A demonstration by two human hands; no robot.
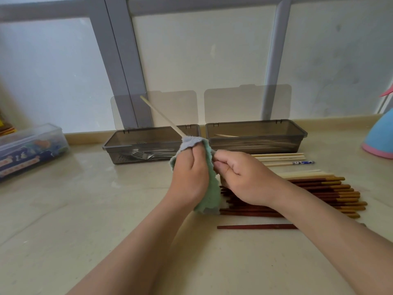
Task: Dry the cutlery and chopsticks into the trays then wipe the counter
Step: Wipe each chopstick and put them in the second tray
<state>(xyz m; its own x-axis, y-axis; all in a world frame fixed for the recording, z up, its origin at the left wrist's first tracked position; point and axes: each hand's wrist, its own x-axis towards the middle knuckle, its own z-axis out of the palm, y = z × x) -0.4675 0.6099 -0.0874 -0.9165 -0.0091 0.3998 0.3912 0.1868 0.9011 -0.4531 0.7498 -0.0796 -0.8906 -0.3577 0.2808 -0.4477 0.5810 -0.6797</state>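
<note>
Risk, far tip: the pale chopstick juts up and to the left out of the cloth, over the left tray. A careless swing could knock that tray's upright lid.
Risk, slip: if the stick is drawn through too fast, it could leave the fingers and drop among the forks, the wrong tray for it.
Risk, forearm: the right forearm lies over the dark chopsticks on the counter. A sweep could roll them, and the lone dark stick lies nearest the edge.
Risk, cloth: judged likely to grow damp with this much stock left to wipe, which would leave moisture on later pieces.
Left hand: closed around the cloth, with the fingertips covered by its grey fold and clamped on the stick through it.
Right hand: fingers curled, thumb and forefinger pinched together at the cloth's edge. The pinch is judged to hold the stick's near end, which is hidden.
Location of work: the stick is held in the air just in front of both trays.
Right tray: lid up, a few pale sticks inside.
Awaiting: pale chopsticks beside the right tray, the dark ones nearer.
Progress: judged mid-task, counter not yet wiped.
</note>
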